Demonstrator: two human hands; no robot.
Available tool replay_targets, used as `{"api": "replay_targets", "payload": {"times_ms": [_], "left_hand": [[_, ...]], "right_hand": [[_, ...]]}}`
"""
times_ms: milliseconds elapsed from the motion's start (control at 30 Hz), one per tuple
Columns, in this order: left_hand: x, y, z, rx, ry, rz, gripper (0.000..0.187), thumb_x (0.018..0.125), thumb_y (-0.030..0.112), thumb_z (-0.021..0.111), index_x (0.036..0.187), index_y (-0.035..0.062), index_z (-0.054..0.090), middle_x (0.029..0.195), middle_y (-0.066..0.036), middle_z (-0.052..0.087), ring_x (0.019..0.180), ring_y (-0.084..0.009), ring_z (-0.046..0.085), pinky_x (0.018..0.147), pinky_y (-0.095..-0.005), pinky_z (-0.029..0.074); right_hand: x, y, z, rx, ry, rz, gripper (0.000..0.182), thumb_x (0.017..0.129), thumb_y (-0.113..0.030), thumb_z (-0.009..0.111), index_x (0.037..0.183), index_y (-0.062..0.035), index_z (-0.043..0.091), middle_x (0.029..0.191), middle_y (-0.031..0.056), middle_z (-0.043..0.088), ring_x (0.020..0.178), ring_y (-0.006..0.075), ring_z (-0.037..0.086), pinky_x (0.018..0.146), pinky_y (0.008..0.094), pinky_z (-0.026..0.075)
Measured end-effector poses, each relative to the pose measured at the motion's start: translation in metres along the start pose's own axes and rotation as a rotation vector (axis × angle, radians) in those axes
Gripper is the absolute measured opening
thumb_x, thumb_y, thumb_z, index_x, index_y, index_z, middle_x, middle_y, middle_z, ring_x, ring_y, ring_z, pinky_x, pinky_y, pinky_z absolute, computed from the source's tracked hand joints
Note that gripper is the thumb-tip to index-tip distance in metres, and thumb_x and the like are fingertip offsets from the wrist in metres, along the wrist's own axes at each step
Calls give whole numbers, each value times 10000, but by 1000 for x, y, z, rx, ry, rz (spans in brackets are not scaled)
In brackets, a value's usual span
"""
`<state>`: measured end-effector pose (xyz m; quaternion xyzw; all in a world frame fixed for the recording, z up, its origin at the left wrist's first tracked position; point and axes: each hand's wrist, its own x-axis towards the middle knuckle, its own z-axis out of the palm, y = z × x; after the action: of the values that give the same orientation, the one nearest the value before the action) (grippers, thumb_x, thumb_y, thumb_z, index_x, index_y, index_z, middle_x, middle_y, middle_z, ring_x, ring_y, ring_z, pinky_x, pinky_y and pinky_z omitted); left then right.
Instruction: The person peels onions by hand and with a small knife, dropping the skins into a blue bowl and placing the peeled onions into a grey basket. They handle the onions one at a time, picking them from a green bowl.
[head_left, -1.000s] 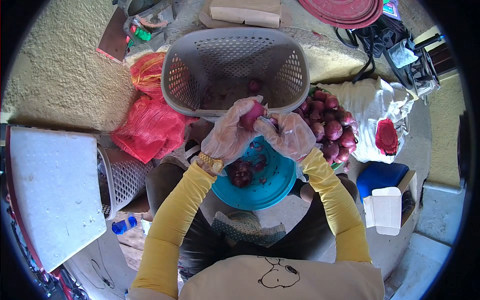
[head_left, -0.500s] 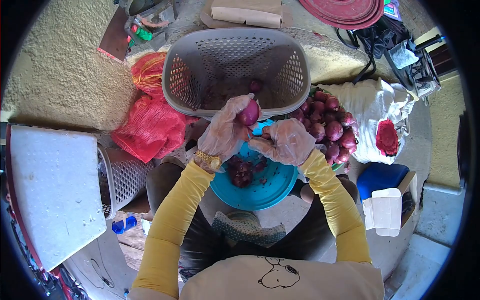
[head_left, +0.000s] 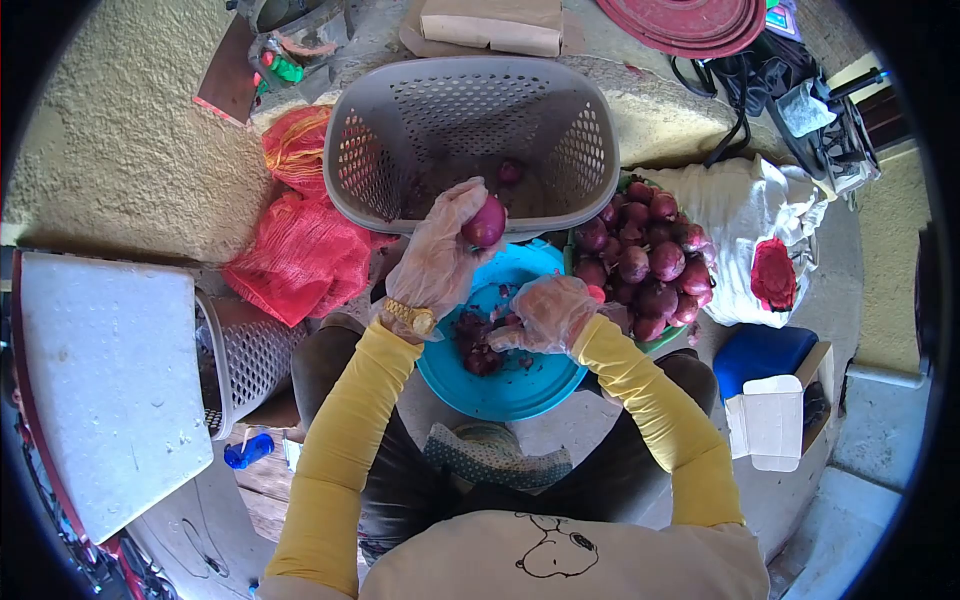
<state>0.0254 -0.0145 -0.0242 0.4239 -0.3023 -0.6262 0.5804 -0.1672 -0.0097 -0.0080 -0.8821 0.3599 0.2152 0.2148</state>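
L hand [head_left: 437, 255] grip holds onion [head_left: 484, 222] nr basket [head_left: 560, 222], R hand [head_left: 553, 313] over basin [head_left: 510, 402] w/ skins [head_left: 468, 325], can't tell its grip.

The gloved left hand [head_left: 437, 252] is holding a red onion [head_left: 485, 223], which is showing against the near rim of the grey basket [head_left: 465, 95]. Another onion [head_left: 510, 172] is lying inside that basket. The right hand [head_left: 550, 312] is hovering over the right side of the blue basin [head_left: 520, 400]; whether it is gripping anything is unclear. Peelings [head_left: 480, 358] are lying toward the basin's left edge. Beyond its right edge, heaped onions [head_left: 666, 262] are resting beside a white sack [head_left: 715, 200].
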Motion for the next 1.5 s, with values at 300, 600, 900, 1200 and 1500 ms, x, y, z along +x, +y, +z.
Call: {"api": "replay_targets", "payload": {"times_ms": [300, 600, 900, 1200, 1500], "left_hand": [[2, 0, -10, -401, -73, -209, 426, 1010, 250, 700, 1335, 5, 572, 1239, -120, 575, 1145, -271, 616, 983, -500, 564], [2, -8, -10, 443, -181, 152, 382, 1071, 267, 595, 1344, 0, 584, 1198, -72, 583, 1075, -186, 581, 997, -348, 529], [-5, 1, 2, -94, -247, -164, 390, 1106, 279, 512, 1349, -18, 582, 1183, -87, 593, 1129, -171, 563, 1029, -315, 472], [8, -27, -21, 529, -327, 222, 539, 839, -82, 715, 1341, 25, 552, 1330, -185, 625, 1144, -363, 649, 969, -405, 544], [3, -16, -11, 230, -249, 23, 381, 1090, 322, 568, 1350, 44, 601, 1207, -68, 593, 1110, -165, 561, 966, -324, 505]], "right_hand": [[-6, 6, -14, 93, 108, -65, 618, 796, -730, 728, 908, -125, 789, 844, 119, 740, 864, 347, 726, 776, 474, 552], [-13, 22, -35, 629, 682, 48, 630, 780, -603, 843, 969, -8, 751, 613, 118, 686, 630, 311, 711, 651, 413, 559], [-8, 21, -30, 610, 712, 48, 715, 777, -664, 817, 972, 20, 739, 663, 174, 684, 656, 357, 705, 655, 448, 548], [1, 30, -15, 508, 726, 6, 578, 875, -560, 781, 1004, 3, 752, 699, 185, 679, 613, 375, 645, 614, 437, 509], [-5, 26, -21, 422, 596, -129, 464, 910, -515, 756, 945, -53, 774, 707, 178, 682, 624, 388, 645, 611, 448, 517]]}}
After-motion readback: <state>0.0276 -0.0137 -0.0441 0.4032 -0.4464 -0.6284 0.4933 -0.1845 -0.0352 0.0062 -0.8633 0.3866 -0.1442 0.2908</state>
